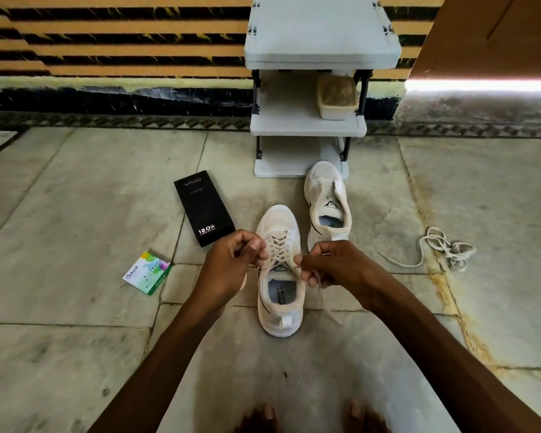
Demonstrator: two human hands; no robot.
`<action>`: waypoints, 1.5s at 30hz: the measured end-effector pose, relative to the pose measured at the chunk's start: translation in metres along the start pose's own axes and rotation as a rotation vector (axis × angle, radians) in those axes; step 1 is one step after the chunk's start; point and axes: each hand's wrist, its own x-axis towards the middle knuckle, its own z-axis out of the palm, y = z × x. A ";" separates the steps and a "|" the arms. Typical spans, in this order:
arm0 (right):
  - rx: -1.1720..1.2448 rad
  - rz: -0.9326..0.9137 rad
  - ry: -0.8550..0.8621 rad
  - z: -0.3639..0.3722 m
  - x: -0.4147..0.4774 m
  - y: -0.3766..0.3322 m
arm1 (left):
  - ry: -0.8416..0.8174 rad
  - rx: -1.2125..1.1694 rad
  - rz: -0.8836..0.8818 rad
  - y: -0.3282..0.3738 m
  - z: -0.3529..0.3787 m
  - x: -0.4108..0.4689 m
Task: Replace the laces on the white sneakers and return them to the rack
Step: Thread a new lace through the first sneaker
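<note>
**Lacing under way, both ends pinched**

The near sneaker (277, 220) stands upright on the floor (75, 214), toe pointing away from the person and heel towards the bare feet (260, 417) at the bottom edge of the view. Its lace (278, 245) criss-crosses up the eyelets. The left hand (231, 260) is curled, with thumb and forefinger pinching one lace end at the sneaker's left edge. The right hand (328, 264) is curled the same way and pinches the other end beside the tongue. The spare length hangs from that hand and trails down past the right side of the heel.

The far sneaker (324, 179) stands just beyond and to the right, unlaced. Its toe overlaps the front edge of the rack's (306, 126) bottom shelf, and whether it rests on the shelf cannot be told. The rack stands against the wall, with a tub (338, 95) at the right end of its middle shelf.

A black box (203, 207) lies left of the near sneaker, its near corner just beside the left hand. A packet (147, 273) lies further left, well apart from the sneakers. A loose lace (444, 248) lies in a heap well to the right, with open tile between it and both sneakers. Open tile also runs on either side of the forearms, down to the lower edge of the view.
</note>
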 end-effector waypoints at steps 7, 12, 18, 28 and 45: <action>0.271 -0.269 -0.046 -0.016 -0.023 -0.060 | 0.136 0.018 0.203 0.037 -0.007 0.002; 0.254 -0.428 -0.060 -0.021 -0.034 -0.100 | 0.158 -0.138 0.271 0.089 -0.020 0.008; 0.136 -0.612 0.143 -0.018 -0.036 -0.129 | 0.162 -0.282 0.312 0.134 -0.031 0.020; -0.030 -0.823 0.419 -0.008 -0.028 -0.144 | 0.162 -0.309 0.362 0.160 -0.032 0.013; 0.119 -0.852 0.488 -0.009 -0.035 -0.148 | 0.148 -0.356 0.318 0.156 -0.024 0.002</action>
